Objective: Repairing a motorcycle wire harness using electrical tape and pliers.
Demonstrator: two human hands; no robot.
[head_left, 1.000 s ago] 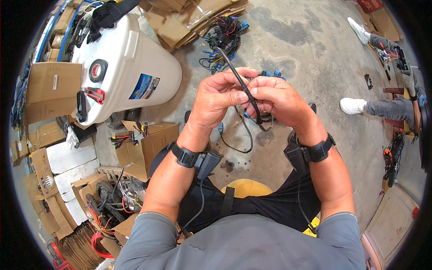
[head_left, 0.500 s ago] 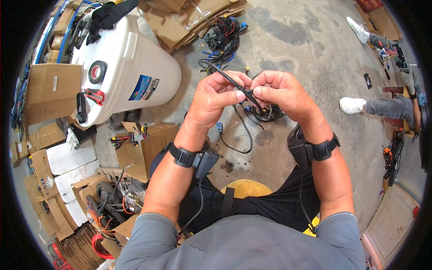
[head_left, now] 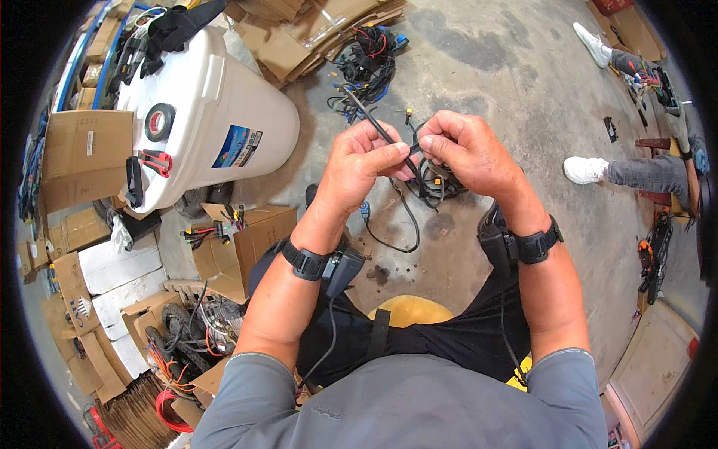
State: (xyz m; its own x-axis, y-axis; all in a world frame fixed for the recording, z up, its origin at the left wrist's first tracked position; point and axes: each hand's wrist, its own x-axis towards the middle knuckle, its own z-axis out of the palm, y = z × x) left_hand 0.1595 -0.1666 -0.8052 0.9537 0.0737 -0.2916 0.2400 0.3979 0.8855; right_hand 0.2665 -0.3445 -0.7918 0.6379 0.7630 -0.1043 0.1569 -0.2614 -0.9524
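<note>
My left hand (head_left: 357, 159) is closed round a black cable (head_left: 366, 112), thumb on top. The cable slants from upper left through the fingers, and its lower part hangs down past the hand. My right hand (head_left: 473, 156) pinches a short black strip (head_left: 415, 150) that reaches across to the cable beside my left thumb; it looks like tape, but it is too small to be sure. Beneath the hands, a coil of black cables (head_left: 449, 184) lies on the floor. A loose cable with a blue connector (head_left: 365, 210) curves just left of it.
At left stands a white bucket (head_left: 258, 127) with a roll of black tape (head_left: 159, 122) and a red cutter (head_left: 156, 161) on its lid. A cable heap (head_left: 366, 63) and flattened cardboard (head_left: 284, 45) lie ahead. Another person's leg (head_left: 647, 176) is at right.
My right hand has drawn slightly away from my left, and the black strip between them shows more. The cable has tilted more steeply in my left hand.
</note>
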